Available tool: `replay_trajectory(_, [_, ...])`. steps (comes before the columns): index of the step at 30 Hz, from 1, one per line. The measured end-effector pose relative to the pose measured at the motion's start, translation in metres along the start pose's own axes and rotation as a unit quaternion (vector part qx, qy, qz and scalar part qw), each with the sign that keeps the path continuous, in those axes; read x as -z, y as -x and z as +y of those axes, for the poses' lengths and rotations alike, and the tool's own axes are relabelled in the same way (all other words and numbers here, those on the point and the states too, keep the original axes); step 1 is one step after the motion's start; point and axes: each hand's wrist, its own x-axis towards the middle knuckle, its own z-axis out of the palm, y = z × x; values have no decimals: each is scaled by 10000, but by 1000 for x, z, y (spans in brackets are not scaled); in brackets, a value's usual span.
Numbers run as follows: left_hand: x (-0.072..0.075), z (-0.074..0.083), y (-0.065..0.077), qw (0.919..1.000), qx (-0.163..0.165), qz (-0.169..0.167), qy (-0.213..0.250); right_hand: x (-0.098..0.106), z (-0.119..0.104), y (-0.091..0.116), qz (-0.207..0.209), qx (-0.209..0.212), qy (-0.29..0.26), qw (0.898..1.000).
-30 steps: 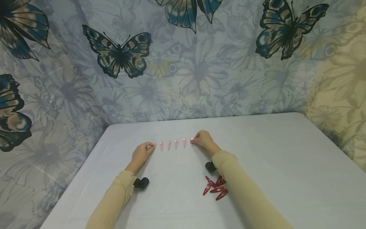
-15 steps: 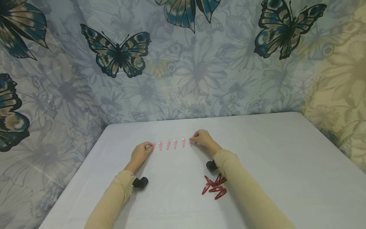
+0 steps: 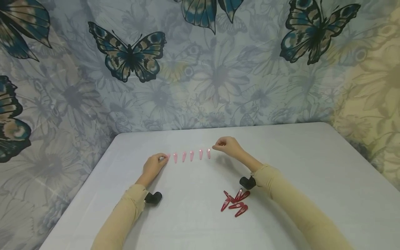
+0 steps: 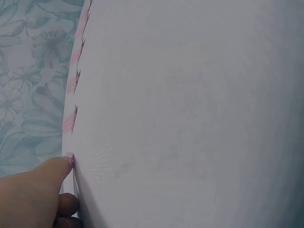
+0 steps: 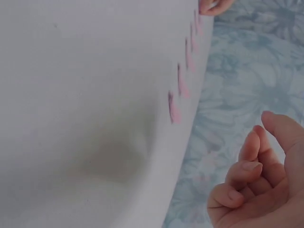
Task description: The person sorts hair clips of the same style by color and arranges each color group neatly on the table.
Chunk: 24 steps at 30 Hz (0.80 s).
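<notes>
Pink snap hair clips (image 3: 192,155) lie side by side in a row across the far half of the white table. At the row's left end, my left hand (image 3: 153,164) pinches a pink hair clip (image 4: 71,159) between thumb and finger; the fingers mostly cover it. My right hand (image 3: 229,146) hovers just beyond the right end of the row, near the last pink clip (image 3: 209,153) but apart from it. Nothing shows between its loosely curled fingers in the right wrist view, where thumb and forefinger (image 5: 260,147) stand slightly apart.
A loose pile of red snap hair clips (image 3: 238,204) lies on the near part of the table (image 3: 187,222), left of the right forearm. Black wrist cameras (image 3: 153,198) sit on both wrists. A butterfly-patterned cloth (image 3: 218,86) hangs behind the table's far edge.
My right hand has let go of the rightmost pink clip and risen away from it, up and to the right. The left hand stays at the left end of the row.
</notes>
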Motion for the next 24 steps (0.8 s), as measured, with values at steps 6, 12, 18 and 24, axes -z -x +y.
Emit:
replay_trajectory(6, [2,2,1,10000,23,-66,-15,6,-5,16,-59,197,-287,9994])
replay_trajectory(12, [2,4,1,10000,2,-80,-21,12,-11,36,-409,312,-325,9982])
replay_trajectory(18, [3,5,1,9999,22,-10,-105,14,-13,55,-559,444,-408,9966])
replay_trajectory(24, [2,6,0,9998,110,-24,-135,5,-6,67,-753,321,-603,9948])
